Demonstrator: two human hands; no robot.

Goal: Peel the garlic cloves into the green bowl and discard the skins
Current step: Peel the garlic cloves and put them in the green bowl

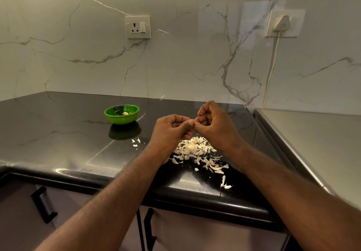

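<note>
My left hand [172, 131] and my right hand [213, 121] meet above the black countertop, fingers curled, fingertips pinched together on a garlic clove that is almost wholly hidden between them. Directly below the hands lies a heap of white garlic skins [195, 149], trailing toward the counter's front edge. The green bowl [122, 114] stands to the left and farther back, with a pale peeled clove [125, 113] inside.
A few stray skin flakes [136, 142] lie between bowl and heap. The marble wall carries a socket [137, 27] and a plugged-in white cable [273, 59]. A steel surface [312, 143] adjoins the counter on the right. Cabinet handles [42, 204] sit below.
</note>
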